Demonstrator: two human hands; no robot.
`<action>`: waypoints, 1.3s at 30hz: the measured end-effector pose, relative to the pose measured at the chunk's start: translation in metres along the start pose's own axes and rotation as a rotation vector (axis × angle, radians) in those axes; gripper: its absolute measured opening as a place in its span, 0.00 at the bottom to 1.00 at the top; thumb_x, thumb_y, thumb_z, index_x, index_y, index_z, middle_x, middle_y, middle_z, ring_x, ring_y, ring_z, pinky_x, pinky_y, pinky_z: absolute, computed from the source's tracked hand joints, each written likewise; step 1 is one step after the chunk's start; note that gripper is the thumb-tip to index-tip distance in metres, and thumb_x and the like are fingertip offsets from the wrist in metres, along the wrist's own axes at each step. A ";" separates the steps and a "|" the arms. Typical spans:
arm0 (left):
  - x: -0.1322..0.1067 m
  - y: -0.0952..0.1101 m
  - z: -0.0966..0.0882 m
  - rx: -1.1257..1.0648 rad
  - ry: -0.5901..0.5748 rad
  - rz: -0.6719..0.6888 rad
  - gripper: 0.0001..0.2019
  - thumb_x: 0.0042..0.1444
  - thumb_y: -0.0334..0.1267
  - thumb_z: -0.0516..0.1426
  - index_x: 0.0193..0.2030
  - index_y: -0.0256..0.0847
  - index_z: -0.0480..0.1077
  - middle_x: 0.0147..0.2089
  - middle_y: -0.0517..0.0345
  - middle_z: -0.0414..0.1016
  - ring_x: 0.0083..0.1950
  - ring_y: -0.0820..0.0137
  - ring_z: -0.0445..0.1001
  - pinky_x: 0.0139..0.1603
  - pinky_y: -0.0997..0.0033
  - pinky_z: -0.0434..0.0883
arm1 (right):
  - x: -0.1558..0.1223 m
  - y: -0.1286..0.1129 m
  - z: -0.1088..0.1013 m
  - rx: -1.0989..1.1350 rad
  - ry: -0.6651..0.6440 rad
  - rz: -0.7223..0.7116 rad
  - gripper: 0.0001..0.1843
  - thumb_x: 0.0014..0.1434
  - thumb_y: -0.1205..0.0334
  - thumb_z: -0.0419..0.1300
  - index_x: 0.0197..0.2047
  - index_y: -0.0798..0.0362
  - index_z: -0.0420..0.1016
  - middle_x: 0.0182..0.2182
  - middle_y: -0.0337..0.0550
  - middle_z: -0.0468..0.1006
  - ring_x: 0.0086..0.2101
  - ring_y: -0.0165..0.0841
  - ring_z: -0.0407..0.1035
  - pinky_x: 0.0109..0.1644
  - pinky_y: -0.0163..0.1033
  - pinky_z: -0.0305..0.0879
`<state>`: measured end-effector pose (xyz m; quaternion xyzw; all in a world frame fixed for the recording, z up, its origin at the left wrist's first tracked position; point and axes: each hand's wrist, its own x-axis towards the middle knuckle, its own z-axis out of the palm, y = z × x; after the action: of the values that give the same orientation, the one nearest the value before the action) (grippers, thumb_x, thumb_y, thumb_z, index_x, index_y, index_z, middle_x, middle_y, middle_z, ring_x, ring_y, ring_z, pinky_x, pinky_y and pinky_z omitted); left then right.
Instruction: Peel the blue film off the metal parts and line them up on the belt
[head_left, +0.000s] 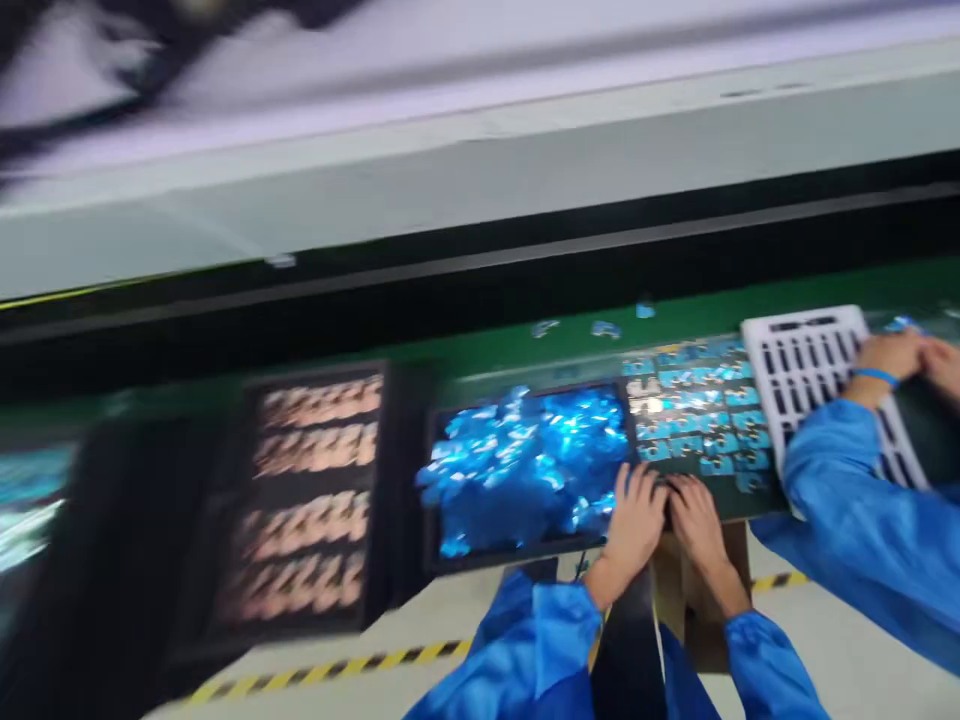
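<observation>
Motion blur smears the whole view, so small parts cannot be read. Green conveyor belt (pixel 570 335) runs across the frame, with a pale grey machine housing (pixel 480 170) above it at twelve o'clock and a light floor with a yellow-black hazard stripe (pixel 322 672) at six o'clock.

At nine o'clock a dark tray (pixel 300 505) holds rows of pinkish pieces, too blurred to name. Just right of it, a second dark tray (pixel 442 545) is heaped with shiny blue film scraps (pixel 525 465).

Right of centre, the left hand (pixel 636 515) and the right hand (pixel 697 520) lie side by side, fingers curled downward and pressed onto the near edge of a dark panel (pixel 697 420) carrying rows of small blue-tabbed parts. Whether either hand pinches anything cannot be told. Blue sleeves run down to six o'clock.

At three o'clock a co-worker's hand (pixel 892 360), with a blue wristband, rests on a white slotted tray (pixel 814 365); that person's blue sleeve covers the tray's lower end and is cut off by the frame edge.
</observation>
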<state>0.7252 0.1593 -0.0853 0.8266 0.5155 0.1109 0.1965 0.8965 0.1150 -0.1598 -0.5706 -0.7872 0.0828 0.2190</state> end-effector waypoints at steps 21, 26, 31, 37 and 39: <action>0.275 -0.185 -0.038 0.231 -0.165 0.033 0.21 0.73 0.27 0.51 0.68 0.38 0.72 0.67 0.37 0.77 0.68 0.50 0.75 0.70 0.47 0.71 | 0.378 0.088 0.053 0.047 0.006 0.651 0.24 0.71 0.60 0.62 0.64 0.64 0.72 0.62 0.72 0.73 0.64 0.58 0.65 0.69 0.60 0.66; 0.262 -0.195 -0.038 -0.118 -0.055 -0.147 0.12 0.67 0.24 0.59 0.53 0.40 0.77 0.59 0.41 0.76 0.61 0.54 0.77 0.65 0.54 0.73 | 0.396 0.080 0.048 0.227 -0.014 0.883 0.28 0.64 0.72 0.64 0.66 0.65 0.68 0.68 0.74 0.67 0.67 0.55 0.60 0.71 0.56 0.62; 0.264 -0.231 -0.058 -0.424 0.069 -0.396 0.10 0.65 0.23 0.60 0.47 0.40 0.75 0.52 0.46 0.81 0.50 0.65 0.81 0.57 0.65 0.78 | 0.390 0.076 0.019 0.500 0.019 1.037 0.19 0.63 0.67 0.67 0.56 0.64 0.74 0.59 0.68 0.77 0.60 0.48 0.70 0.68 0.55 0.66; 0.266 -0.275 -0.083 -0.334 0.126 -0.652 0.11 0.66 0.29 0.59 0.54 0.33 0.70 0.54 0.40 0.83 0.50 0.62 0.82 0.56 0.61 0.78 | 0.276 0.003 -0.018 1.067 0.087 1.031 0.13 0.67 0.55 0.58 0.50 0.51 0.77 0.53 0.48 0.84 0.41 0.35 0.79 0.41 0.42 0.79; 0.262 -0.274 -0.087 -0.182 0.068 -0.604 0.13 0.63 0.35 0.65 0.51 0.34 0.70 0.56 0.42 0.83 0.53 0.61 0.82 0.60 0.61 0.77 | 0.209 -0.028 -0.025 1.253 0.216 1.058 0.17 0.61 0.47 0.65 0.47 0.49 0.79 0.53 0.48 0.85 0.40 0.37 0.79 0.37 0.42 0.80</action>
<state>0.5862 0.5195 -0.1326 0.6109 0.7321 0.1207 0.2762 0.8302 0.2974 -0.0747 -0.6426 -0.1973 0.5432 0.5030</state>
